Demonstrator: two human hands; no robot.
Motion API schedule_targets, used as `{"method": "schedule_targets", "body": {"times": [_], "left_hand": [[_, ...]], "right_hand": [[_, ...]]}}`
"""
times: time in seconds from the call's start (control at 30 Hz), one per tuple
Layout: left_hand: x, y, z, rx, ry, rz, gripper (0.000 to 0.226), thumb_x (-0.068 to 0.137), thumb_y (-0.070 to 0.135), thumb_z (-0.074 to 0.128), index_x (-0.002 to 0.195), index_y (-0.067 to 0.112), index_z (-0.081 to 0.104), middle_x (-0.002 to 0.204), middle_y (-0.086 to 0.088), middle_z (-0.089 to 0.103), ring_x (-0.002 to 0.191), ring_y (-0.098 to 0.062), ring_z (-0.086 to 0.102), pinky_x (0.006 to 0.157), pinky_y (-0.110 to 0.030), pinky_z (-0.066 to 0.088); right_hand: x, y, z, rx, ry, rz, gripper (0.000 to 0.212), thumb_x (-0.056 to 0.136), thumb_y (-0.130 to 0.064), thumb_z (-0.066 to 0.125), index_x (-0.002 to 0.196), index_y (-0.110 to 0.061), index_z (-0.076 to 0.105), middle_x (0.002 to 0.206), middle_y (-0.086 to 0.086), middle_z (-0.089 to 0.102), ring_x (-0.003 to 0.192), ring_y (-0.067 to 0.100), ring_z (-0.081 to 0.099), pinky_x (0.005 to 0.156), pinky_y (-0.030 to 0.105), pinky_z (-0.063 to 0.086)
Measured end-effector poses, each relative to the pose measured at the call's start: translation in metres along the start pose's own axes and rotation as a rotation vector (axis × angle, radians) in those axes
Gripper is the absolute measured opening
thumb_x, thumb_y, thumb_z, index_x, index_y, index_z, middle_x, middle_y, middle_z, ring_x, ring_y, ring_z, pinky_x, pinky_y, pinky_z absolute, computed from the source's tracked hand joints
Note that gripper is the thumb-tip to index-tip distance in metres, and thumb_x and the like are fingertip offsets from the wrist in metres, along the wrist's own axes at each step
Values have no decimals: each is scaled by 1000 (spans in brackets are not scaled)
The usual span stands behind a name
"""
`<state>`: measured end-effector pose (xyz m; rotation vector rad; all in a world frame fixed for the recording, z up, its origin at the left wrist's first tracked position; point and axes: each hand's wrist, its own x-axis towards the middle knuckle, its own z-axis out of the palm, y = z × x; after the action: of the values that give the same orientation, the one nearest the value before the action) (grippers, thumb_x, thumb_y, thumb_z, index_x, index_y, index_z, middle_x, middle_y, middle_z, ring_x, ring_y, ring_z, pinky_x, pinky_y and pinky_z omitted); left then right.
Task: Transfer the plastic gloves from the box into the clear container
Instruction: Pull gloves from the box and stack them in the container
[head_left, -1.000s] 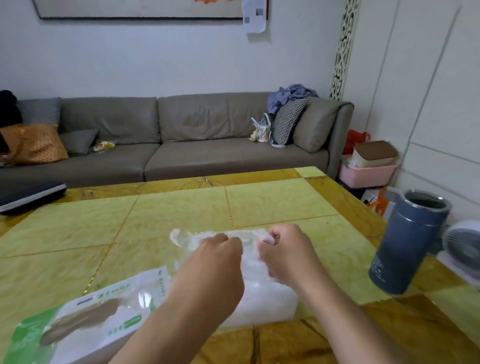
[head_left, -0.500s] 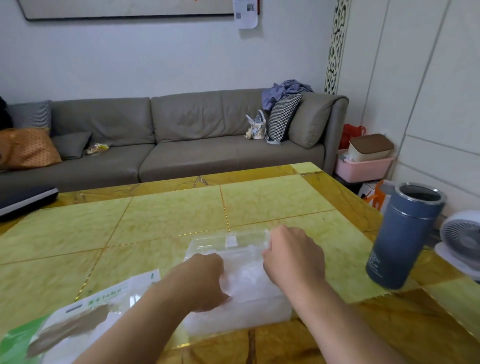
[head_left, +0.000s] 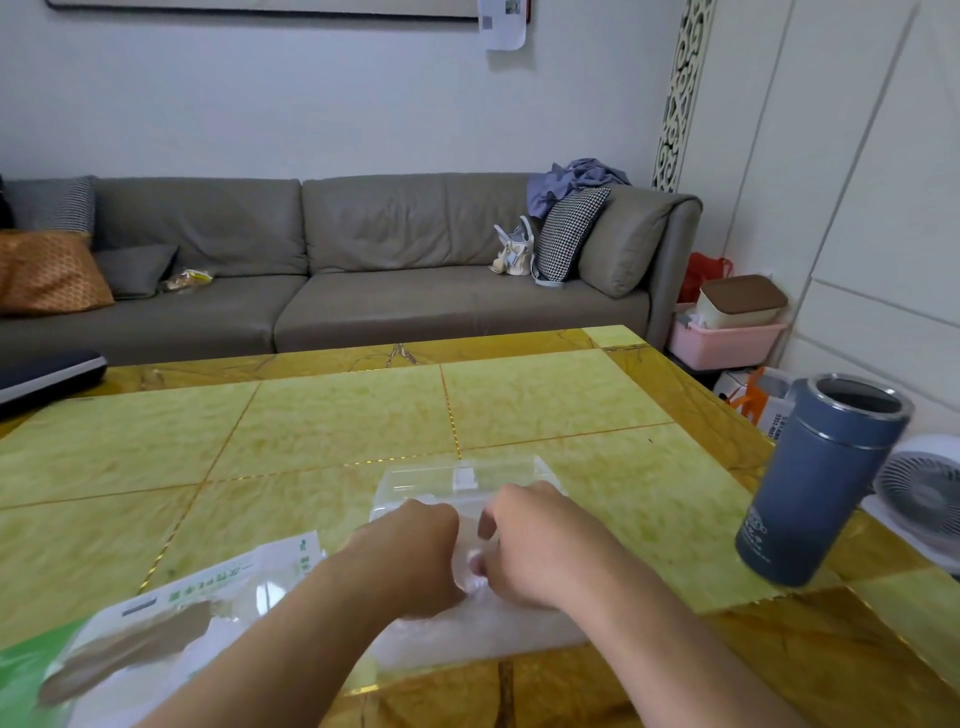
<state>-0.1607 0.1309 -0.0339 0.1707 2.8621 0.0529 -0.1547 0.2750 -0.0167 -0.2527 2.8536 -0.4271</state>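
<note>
Both hands work over the clear container (head_left: 457, 480) at the near edge of the table (head_left: 545, 405). Left hand (head_left: 410, 558) has its fingers curled down onto the crumpled plastic gloves (head_left: 470, 571), seemingly gripping them, though the fingertips are hidden. Right hand (head_left: 535, 545) pinches the same film between thumb and fingers. Most of the gloves sit inside the container, white and bunched. To do this well, I would press the wad down evenly, tucking loose edges under the rim so nothing springs back. Just left lies the green-and-white box (head_left: 156, 618), flattened open. Farther right stands a blue flask (head_left: 821, 483), well apart. Beyond is a grey sofa (head_left: 322, 270).
</note>
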Motion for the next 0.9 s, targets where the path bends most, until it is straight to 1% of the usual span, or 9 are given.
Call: {"method": "schedule_targets", "body": {"times": [0.13, 0.2, 0.4, 0.47, 0.53, 0.6, 0.73, 0.8, 0.9], "left_hand": [[-2, -10, -10, -18, -130, 37, 49, 90, 40, 67, 135, 22, 56, 115, 5, 70, 103, -18, 67, 91, -36, 57], [-3, -11, -20, -12, -206, 27, 61, 90, 37, 70, 145, 24, 48, 117, 7, 71, 105, -17, 68, 94, -36, 57], [0, 7, -25, 141, -247, 1, 46, 89, 10, 68, 133, 12, 56, 102, -4, 73, 66, -16, 66, 71, -27, 56], [1, 10, -16, 181, -181, 28, 30, 85, -1, 60, 114, 8, 57, 94, -4, 59, 66, -19, 56, 56, -25, 45], [4, 7, -6, 197, -121, 62, 20, 83, -1, 58, 97, 11, 52, 87, -3, 51, 75, -24, 54, 57, -29, 41], [10, -1, -2, 175, -112, 69, 17, 81, 2, 58, 93, 13, 53, 87, -2, 55, 79, -25, 59, 61, -33, 48], [6, -10, -18, 86, -261, 43, 49, 83, 27, 80, 127, 15, 62, 106, -2, 75, 83, -16, 69, 64, -26, 51], [4, -8, -24, 108, -286, 26, 63, 77, 37, 87, 130, 15, 60, 109, 0, 75, 92, -17, 70, 67, -26, 49], [5, -2, -13, 143, -204, 11, 38, 82, 15, 80, 114, 13, 60, 102, -3, 68, 87, -21, 63, 68, -29, 49]], "right_hand": [[10, 6, -5, -91, -121, 47, 54, 79, -38, 87, 129, -25, 70, 122, 3, 67, 88, 24, 73, 79, 38, 63], [16, 6, -9, -146, -214, 50, 63, 78, -42, 88, 136, -26, 67, 121, 3, 68, 91, 24, 73, 85, 40, 63], [38, -1, -6, -287, -299, 93, 77, 78, -42, 90, 147, -34, 57, 104, 0, 70, 92, 27, 71, 91, 37, 59], [44, -1, -1, -311, -319, 93, 75, 79, -38, 90, 146, -36, 58, 127, -2, 68, 104, 27, 70, 92, 36, 56], [47, 1, 4, -319, -305, 73, 67, 80, -29, 86, 142, -35, 62, 141, -4, 63, 114, 26, 67, 86, 35, 52], [49, 3, 9, -312, -296, 58, 61, 82, -22, 81, 139, -35, 64, 134, -2, 67, 112, 26, 66, 81, 34, 49], [49, 2, 14, -362, -308, 40, 60, 78, -34, 88, 133, -31, 66, 120, -3, 69, 94, 27, 63, 73, 34, 48], [50, 2, 14, -365, -328, 42, 62, 78, -38, 89, 134, -28, 64, 120, -3, 69, 93, 26, 63, 72, 35, 49], [47, 1, 15, -362, -321, 44, 58, 82, -33, 86, 135, -27, 63, 120, -2, 69, 95, 26, 66, 72, 35, 51]]}}
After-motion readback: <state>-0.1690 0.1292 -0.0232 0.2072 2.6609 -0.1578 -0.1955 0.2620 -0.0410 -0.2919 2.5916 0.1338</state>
